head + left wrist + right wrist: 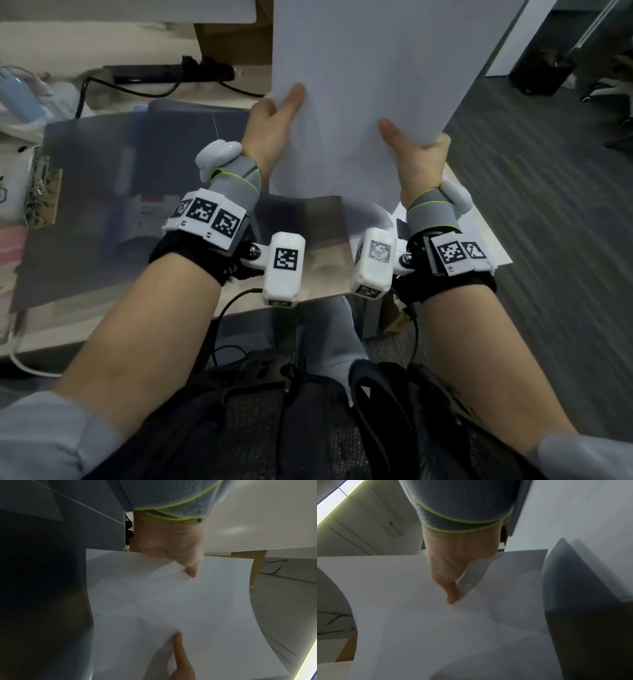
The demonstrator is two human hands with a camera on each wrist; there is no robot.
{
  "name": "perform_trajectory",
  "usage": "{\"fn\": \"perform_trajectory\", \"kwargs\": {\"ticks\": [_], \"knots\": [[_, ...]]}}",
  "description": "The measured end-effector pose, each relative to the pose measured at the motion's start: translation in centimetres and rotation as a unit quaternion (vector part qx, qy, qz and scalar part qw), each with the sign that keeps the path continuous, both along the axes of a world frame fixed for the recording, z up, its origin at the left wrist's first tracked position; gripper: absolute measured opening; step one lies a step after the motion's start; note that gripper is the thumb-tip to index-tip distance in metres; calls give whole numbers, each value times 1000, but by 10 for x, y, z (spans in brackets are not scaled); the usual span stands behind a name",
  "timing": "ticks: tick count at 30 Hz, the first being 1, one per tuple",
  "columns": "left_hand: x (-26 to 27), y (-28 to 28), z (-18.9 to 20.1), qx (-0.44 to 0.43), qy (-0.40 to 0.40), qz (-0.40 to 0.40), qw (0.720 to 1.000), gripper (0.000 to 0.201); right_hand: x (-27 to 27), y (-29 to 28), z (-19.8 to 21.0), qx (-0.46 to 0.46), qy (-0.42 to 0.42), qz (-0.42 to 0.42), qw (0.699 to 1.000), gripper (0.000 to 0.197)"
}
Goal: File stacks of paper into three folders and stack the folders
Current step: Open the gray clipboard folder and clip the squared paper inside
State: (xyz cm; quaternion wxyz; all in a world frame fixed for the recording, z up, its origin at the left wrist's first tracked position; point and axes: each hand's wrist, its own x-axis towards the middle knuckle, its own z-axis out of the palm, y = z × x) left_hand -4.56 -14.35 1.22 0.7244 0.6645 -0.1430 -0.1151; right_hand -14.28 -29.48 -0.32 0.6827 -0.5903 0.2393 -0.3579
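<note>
A stack of white paper (370, 85) stands upright above the desk's right end, held by both hands at its lower part. My left hand (277, 113) grips the left edge, thumb on the front and fingers hidden behind. My right hand (411, 150) grips the lower right corner the same way. In the left wrist view my left hand (171, 550) presses its thumb on the paper (171, 601). The right wrist view has my right hand (453, 574) with its thumb flat on the paper (436, 628). A translucent grey folder (137, 192) lies flat on the desk to the left.
The desk (102, 325) carries a black power strip (171, 73) with its cable at the back, a pale blue object (17, 96) at far left and a small box of clips (37, 185). A cardboard box (236, 37) stands behind. Grey carpet (548, 222) lies right of the desk.
</note>
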Motion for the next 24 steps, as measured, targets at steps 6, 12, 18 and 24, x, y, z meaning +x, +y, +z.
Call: {"fn": "perform_trajectory", "kwargs": {"ticks": [6,12,18,24], "knots": [[-1,3,-16,0,-28,32,999,31,12,6,-10,-1,4,10,1000,20],[18,10,-6,40,-150,66,986,29,19,2,2,-11,-17,15,1000,17],[47,22,-16,105,-112,82,985,36,21,-3,1,-40,124,82,988,20],[59,40,-62,277,6,79,958,44,34,0,-42,-46,307,95,946,39]]}}
